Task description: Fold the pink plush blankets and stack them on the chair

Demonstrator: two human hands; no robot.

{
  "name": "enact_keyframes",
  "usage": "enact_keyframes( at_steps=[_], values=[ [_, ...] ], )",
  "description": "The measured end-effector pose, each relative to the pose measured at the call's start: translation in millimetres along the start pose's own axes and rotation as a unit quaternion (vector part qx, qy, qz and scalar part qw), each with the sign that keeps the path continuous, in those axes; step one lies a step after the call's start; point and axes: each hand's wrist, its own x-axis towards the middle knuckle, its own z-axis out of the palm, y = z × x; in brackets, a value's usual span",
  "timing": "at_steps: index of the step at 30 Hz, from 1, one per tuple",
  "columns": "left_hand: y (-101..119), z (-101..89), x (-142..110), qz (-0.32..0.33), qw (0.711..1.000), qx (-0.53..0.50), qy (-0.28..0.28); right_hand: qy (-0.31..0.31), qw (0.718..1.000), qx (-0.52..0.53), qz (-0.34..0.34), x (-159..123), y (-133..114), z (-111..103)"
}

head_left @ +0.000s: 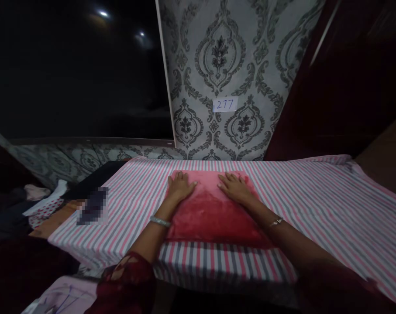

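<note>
A folded red velvety cloth (211, 213) lies on a table covered with a pink, grey and white striped sheet (309, 200). My left hand (180, 185) rests flat on the cloth's far left part, fingers stretched out. My right hand (235, 186) lies flat on the far right part of the cloth, fingers spread. Neither hand grips anything. A bangle sits on each wrist.
A patterned grey wall with a small paper label (225, 104) stands behind the table. A large dark screen (76, 69) fills the upper left. Heaped clothes (43, 203) and a dark flat object (94, 179) lie at the table's left. Dark furniture (358, 87) stands on the right.
</note>
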Motion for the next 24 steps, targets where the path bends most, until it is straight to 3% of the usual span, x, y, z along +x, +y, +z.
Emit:
enact_keyframes(
  at_steps=[4,7,14,20,24],
  values=[
    [1,6.7,-60,0.118,0.991,0.029,0.053,0.031,0.995,0.005,-0.09,-66,-1,12],
    [-10,23.5,-84,0.112,0.991,0.057,0.039,0.047,0.993,-0.014,-0.106,-96,3,27],
    [-26,45.5,-75,0.1,0.991,0.078,0.043,0.102,0.988,-0.025,-0.11,-96,11,44],
    [-24,37.1,-79,0.109,0.991,0.075,0.035,0.092,0.989,0.019,-0.116,-101,17,37],
    [-34,32.4,-103,0.153,0.983,0.075,0.072,0.075,0.983,0.047,-0.163,-133,37,33]
  ],
)
